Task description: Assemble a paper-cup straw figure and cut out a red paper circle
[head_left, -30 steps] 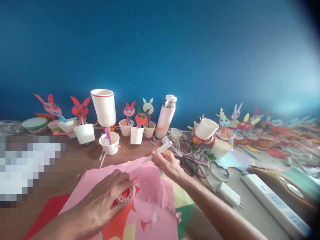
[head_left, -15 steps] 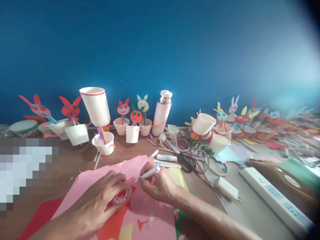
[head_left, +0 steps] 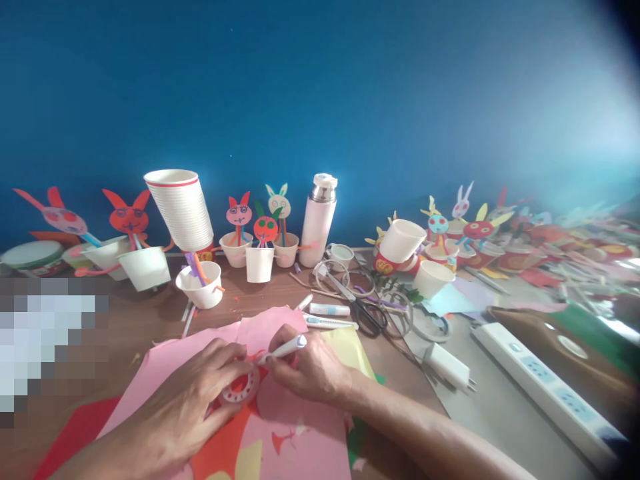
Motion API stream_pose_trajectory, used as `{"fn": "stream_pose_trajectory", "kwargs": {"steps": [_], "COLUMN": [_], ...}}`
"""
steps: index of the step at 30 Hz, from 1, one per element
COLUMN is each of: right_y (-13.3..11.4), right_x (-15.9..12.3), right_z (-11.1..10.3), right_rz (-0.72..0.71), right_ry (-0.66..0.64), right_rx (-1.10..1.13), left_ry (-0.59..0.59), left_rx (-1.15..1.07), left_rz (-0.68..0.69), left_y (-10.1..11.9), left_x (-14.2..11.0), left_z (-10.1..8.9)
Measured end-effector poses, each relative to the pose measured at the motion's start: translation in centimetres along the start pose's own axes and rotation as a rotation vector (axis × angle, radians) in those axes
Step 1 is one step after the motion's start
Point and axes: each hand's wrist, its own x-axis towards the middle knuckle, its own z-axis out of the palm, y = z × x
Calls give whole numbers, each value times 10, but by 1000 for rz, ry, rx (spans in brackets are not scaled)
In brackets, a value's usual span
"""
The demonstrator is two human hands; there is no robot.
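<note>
My left hand (head_left: 200,387) curls around a white tape roll (head_left: 240,388) with small holes round its inner rim, pressing it flat on red paper (head_left: 220,440). In my right hand (head_left: 313,363) is a white marker pen (head_left: 287,349), slanted, its lower end at the upper right edge of the tape roll. My hand and the pen partly hide that tip. Under both hands spreads pink paper (head_left: 320,440). Red paper scraps (head_left: 283,441) lie on it, and yellow paper (head_left: 353,347) sticks out by my right wrist.
Behind the paper lie a capped pen (head_left: 329,309), a box cutter (head_left: 330,323) and black scissors (head_left: 369,317). Paper-cup rabbit figures (head_left: 145,268), stacked cups (head_left: 180,213) and a thermos (head_left: 319,223) line the wall. At right are a white charger (head_left: 447,367) and a power strip (head_left: 550,387).
The whole view has shifted slightly, so things appear a little further left. My right hand and the marker have moved slightly along the tape roll's edge; my left hand still holds the roll down.
</note>
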Motion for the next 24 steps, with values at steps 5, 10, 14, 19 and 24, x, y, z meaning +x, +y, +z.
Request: {"fn": "stream_pose_trajectory", "kwargs": {"steps": [5, 10, 14, 19, 24], "right_y": [1, 0, -3, -3, 2], "right_x": [0, 0, 0, -1, -5], "right_z": [2, 0, -4, -5, -4], "right_rz": [-19, -32, -14, -46, -123], "right_ry": [-11, -48, -80, -112, -87], "right_rx": [-36, -59, -126, -136, -187], "left_ry": [-26, -24, 1, 20, 27], "left_rx": [-1, 24, 29, 43, 20], "left_rz": [-3, 3, 17, 19, 16], "left_y": [3, 4, 0, -2, 0], "left_x": [0, -1, -2, -2, -1], "left_z": [-5, -6, -2, 1, 0]}}
